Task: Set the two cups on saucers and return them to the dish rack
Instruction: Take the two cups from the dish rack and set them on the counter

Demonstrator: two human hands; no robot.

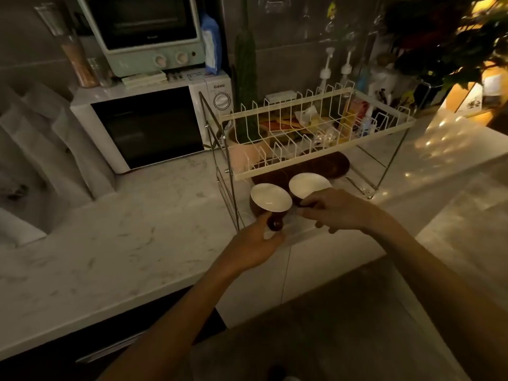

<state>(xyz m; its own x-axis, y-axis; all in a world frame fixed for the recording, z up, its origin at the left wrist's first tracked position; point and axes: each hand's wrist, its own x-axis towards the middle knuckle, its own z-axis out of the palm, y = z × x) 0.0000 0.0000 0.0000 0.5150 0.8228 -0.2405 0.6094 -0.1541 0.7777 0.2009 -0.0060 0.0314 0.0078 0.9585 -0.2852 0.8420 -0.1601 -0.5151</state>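
Two brown cups with white insides are held side by side just in front of the dish rack (316, 166). My left hand (254, 247) grips the handle of the left cup (270, 198). My right hand (338, 209) holds the right cup (309, 185) by its handle side. Both cups tilt their mouths toward me. Under the rack's cream wire shelf lie two dark brown saucers (334, 163), one at the left front (270, 176), partly hidden by the shelf and the cups.
A white microwave (143, 125) with a green toaster oven (148, 34) on top stands left of the rack. A potted cactus (244, 105) is behind the rack's left end. Bottles and plants crowd the back right. A sink (24, 193) lies at far left.
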